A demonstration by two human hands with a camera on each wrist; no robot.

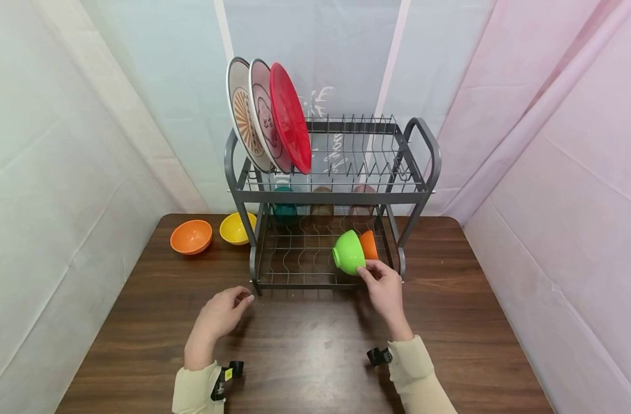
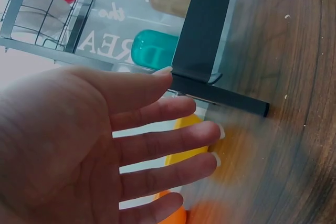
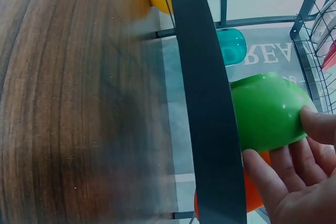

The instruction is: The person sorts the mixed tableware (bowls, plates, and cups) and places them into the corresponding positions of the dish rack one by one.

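My right hand (image 1: 386,291) pinches the rim of a green bowl (image 1: 349,253), which is tipped on its side over the lower tier of the dark dish rack (image 1: 333,198). Right behind it an orange bowl (image 1: 369,245) sits in that tier, partly hidden by the green one. In the right wrist view, the thumb lies on the green bowl (image 3: 270,111) and the other fingers reach under it. My left hand (image 1: 219,316) hovers by the rack's front left corner, fingers relaxed and holding nothing; the left wrist view shows the palm (image 2: 58,145) with fingers apart.
Left of the rack, another orange bowl (image 1: 191,237) and a yellow bowl (image 1: 237,229) stand on the wooden table (image 1: 295,356). Two patterned plates (image 1: 245,115) and a red plate (image 1: 289,118) stand in the upper tier. Teal (image 1: 284,206), brown (image 1: 322,206) and pink cups (image 1: 362,204) are at the lower back.
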